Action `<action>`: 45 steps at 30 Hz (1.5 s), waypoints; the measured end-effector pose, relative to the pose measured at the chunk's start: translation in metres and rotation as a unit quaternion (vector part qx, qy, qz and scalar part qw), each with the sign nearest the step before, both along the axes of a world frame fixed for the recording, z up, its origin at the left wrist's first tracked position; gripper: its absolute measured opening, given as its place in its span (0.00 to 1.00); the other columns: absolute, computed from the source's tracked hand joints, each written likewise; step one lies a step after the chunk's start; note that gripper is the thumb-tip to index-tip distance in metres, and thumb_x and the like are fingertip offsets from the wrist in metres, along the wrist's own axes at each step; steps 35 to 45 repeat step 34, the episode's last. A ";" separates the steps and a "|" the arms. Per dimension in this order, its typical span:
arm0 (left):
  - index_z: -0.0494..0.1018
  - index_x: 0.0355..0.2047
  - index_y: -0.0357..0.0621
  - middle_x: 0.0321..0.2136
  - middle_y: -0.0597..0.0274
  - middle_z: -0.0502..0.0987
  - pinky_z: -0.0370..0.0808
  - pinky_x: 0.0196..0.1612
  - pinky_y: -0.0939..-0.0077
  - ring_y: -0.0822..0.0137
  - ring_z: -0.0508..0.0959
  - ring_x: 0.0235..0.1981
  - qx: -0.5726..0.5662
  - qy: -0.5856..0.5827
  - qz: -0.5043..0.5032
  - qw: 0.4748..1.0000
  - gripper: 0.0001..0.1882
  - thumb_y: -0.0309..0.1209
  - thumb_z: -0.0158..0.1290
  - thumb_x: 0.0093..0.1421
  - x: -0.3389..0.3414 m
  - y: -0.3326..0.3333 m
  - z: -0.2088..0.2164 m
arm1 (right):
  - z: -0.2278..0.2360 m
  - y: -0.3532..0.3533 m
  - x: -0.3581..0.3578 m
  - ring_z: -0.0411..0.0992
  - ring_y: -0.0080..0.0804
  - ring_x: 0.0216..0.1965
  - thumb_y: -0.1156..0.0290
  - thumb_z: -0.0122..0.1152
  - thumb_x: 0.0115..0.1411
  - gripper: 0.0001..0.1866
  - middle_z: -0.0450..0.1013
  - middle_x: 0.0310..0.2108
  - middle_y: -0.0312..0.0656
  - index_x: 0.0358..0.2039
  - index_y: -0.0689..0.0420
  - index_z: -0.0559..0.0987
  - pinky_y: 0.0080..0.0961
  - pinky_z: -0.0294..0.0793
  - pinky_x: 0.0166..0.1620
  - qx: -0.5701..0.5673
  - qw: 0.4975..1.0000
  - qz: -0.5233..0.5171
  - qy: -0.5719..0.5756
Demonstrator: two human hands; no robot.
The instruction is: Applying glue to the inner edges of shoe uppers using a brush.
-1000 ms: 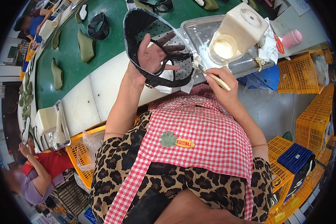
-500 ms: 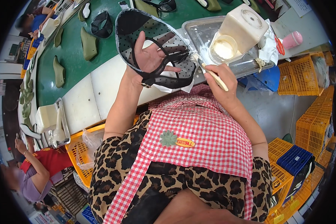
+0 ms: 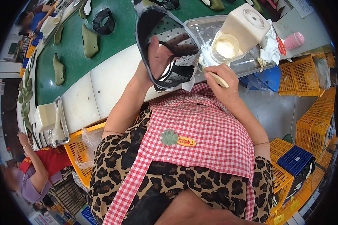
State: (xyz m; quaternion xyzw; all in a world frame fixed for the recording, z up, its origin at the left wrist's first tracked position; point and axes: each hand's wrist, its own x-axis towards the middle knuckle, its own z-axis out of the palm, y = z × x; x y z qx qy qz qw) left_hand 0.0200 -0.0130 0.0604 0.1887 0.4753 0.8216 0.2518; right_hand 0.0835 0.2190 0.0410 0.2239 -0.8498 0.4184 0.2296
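A black polka-dot mesh shoe upper (image 3: 186, 44) with a pale edge hangs over my left hand (image 3: 159, 62). The thumb shows inside the upper, and the other fingers lie behind its mesh, holding it up. My right hand (image 3: 225, 82) grips the wooden handle of a brush (image 3: 217, 78). The brush tip is close to the upper's right edge; whether they touch, I cannot tell. Just beyond the brush, a clear cup (image 3: 226, 48) of white paste leans against a cream plastic jug (image 3: 246, 28). White smears cover the metal tray (image 3: 199, 25) under them.
Green shoe lasts (image 3: 90, 41) and another black upper (image 3: 103, 21) lie on the green belt (image 3: 73, 69). Crumpled white cloth, red-handled scissors (image 3: 280, 45) and a pink bottle (image 3: 294, 40) are at the right. Yellow crates (image 3: 302, 77) stand right; co-workers sit left.
My left hand has moved the upper to the right and turned it, so it looks narrower. The brush tip has come down slightly along the upper's edge.
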 end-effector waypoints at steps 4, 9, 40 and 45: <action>0.50 0.68 0.34 0.63 0.38 0.61 0.59 0.68 0.55 0.48 0.62 0.66 0.036 -0.014 -0.037 0.999 0.59 0.77 0.35 0.56 0.008 0.005 -0.012 | -0.004 0.000 0.008 0.74 0.39 0.28 0.76 0.68 0.51 0.06 0.77 0.27 0.42 0.31 0.59 0.81 0.31 0.73 0.32 0.003 0.999 0.023 -0.032; 0.52 0.69 0.34 0.64 0.48 0.64 0.63 0.65 0.67 0.61 0.65 0.64 0.015 0.065 -0.023 0.998 0.49 0.67 0.35 0.65 0.009 0.001 -0.024 | 0.007 0.003 0.014 0.74 0.39 0.28 0.76 0.68 0.51 0.06 0.77 0.28 0.42 0.31 0.58 0.82 0.31 0.73 0.32 0.008 0.993 0.071 -0.098; 0.58 0.65 0.33 0.65 0.45 0.62 0.56 0.69 0.57 0.54 0.62 0.66 0.023 0.123 0.065 0.990 0.62 0.79 0.41 0.50 0.015 0.012 -0.036 | 0.010 0.003 0.012 0.75 0.32 0.33 0.74 0.65 0.57 0.06 0.78 0.34 0.40 0.36 0.59 0.83 0.25 0.72 0.40 -0.066 0.967 0.099 -0.225; 0.58 0.65 0.33 0.65 0.45 0.62 0.56 0.69 0.57 0.54 0.62 0.66 0.023 0.123 0.065 0.990 0.62 0.79 0.41 0.50 0.015 0.012 -0.036 | 0.010 0.003 0.012 0.75 0.32 0.33 0.74 0.65 0.57 0.06 0.78 0.34 0.40 0.36 0.59 0.83 0.25 0.72 0.40 -0.066 0.967 0.099 -0.225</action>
